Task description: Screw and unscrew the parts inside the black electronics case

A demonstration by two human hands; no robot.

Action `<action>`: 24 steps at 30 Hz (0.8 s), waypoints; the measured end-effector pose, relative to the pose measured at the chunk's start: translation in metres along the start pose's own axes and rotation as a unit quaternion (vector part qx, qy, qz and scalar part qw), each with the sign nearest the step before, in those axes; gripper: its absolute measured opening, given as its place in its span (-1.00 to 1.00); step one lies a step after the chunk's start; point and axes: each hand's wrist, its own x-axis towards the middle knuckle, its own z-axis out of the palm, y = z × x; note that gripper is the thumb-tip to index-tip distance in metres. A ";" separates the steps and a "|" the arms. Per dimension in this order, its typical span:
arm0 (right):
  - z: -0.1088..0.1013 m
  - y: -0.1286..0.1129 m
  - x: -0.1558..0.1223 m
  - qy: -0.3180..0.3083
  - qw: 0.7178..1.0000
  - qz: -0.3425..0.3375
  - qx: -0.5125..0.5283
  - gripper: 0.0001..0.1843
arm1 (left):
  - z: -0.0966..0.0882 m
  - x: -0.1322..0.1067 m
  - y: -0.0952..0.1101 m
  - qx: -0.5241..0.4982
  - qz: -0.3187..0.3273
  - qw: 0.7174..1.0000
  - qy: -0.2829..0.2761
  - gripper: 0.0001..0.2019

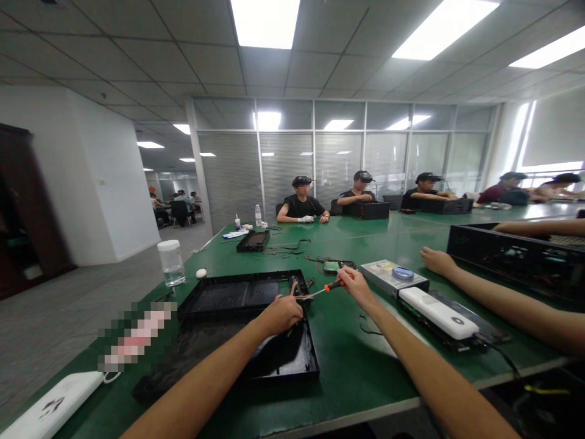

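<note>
A green bench fills the view's lower middle, in a room with white ceiling lights and a glass partition at twelve o'clock. Co-workers sit at its far side between twelve and two; another person's forearm reaches in from three, beside a black chassis.

Clock directions from here on are taken from the left hand. That hand is low over the open black case, forearm coming from seven, fingers curled and pinching the wires near the case's upper right corner. The right hand is at two, forearm rising from four; its grip is closed on the handle of the screwdriver, whose shaft slants down toward eight and ends at the wires, just beside the left fingers. Whether the tip touches them I cannot tell.

The case's right rim faces a strip of bench surface that runs to the right forearm, with the bench's near edge at five. A green board lies at one, just beyond the right hand. A metal box and a white device border the right forearm at three. A jar stands at ten, near the bench's left edge.
</note>
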 end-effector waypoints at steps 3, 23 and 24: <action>0.008 -0.001 -0.005 0.024 0.997 -0.058 -0.039 -0.66 | 0.002 0.000 -0.003 -0.031 -0.024 0.999 0.012 -0.86; 0.023 -0.004 -0.014 -0.007 0.978 -0.136 -0.158 -0.68 | -0.002 0.001 0.001 -0.059 -0.066 0.996 0.009 -0.89; 0.022 -0.005 -0.014 -0.010 0.976 -0.141 -0.163 -0.68 | -0.003 0.001 0.001 -0.058 -0.065 0.996 0.006 -0.89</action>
